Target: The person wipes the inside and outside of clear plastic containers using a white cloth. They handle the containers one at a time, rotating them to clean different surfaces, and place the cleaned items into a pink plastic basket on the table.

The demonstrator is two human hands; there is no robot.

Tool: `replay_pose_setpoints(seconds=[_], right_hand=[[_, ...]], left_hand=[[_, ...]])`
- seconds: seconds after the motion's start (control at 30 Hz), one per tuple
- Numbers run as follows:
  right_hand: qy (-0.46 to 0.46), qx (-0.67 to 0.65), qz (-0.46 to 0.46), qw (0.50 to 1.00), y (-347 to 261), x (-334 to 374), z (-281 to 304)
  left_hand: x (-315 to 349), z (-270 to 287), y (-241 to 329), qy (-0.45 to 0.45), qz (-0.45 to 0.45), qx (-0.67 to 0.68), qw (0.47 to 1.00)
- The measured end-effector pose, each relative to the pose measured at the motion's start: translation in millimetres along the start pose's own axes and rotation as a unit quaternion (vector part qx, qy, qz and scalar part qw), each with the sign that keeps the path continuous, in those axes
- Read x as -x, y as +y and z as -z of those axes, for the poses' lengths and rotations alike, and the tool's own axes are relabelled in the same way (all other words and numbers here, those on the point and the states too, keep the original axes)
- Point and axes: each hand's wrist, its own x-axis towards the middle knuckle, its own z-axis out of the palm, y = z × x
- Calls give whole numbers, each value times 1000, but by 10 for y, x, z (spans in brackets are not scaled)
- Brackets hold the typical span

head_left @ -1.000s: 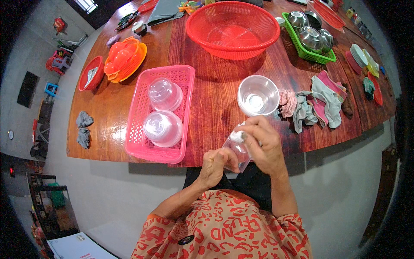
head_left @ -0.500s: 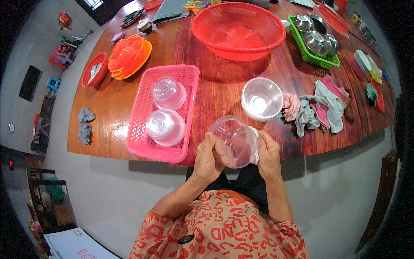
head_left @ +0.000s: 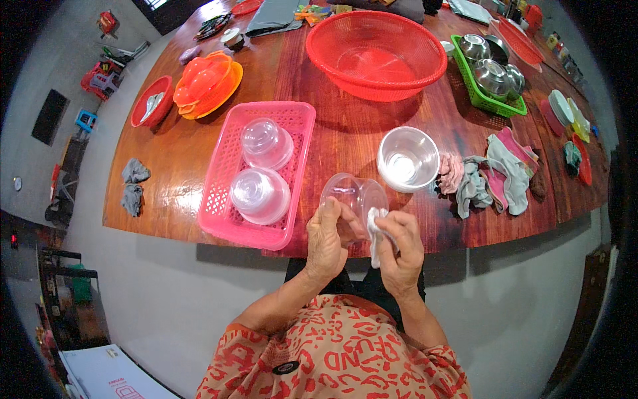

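Observation:
Over the table's front edge, my left hand (head_left: 327, 241) grips a clear plastic bowl (head_left: 345, 188) by its side, the bowl tipped sideways. My right hand (head_left: 401, 251) is closed on a white cloth (head_left: 376, 233) pressed against the bowl's right end. Left of my hands lies a pink perforated basket (head_left: 211, 206) with two clear plastic bowls (head_left: 260, 195) upside down in it. Just beyond my right hand stands a stack of clear bowls (head_left: 408, 158), mouth up; how many are nested I cannot tell.
A large red colander basket (head_left: 377, 60) stands at the back. Crumpled cloths (head_left: 508, 169) lie to the right, below a green basket (head_left: 484, 100) of metal bowls. Orange dishes (head_left: 206, 83), a red bowl (head_left: 154, 100) of spoons and grey cloths (head_left: 133, 198) are on the left.
The clear bowl has turned in my left hand, its end now facing right. My right hand has shifted slightly left and down, and the cloth has moved from the rim to the bowl's end.

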Motion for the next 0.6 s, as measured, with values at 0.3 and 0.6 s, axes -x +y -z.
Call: replay_pose_setpoints(seconds=[0.3,0.6], right_hand=[[-16,145,205,968,-82,47,-175],[-30,-303,-364,880,260,163,253]], left_hand=[[60,-103,45,18,1,-19,1000],[169,84,201,-81,-48,-152,984]])
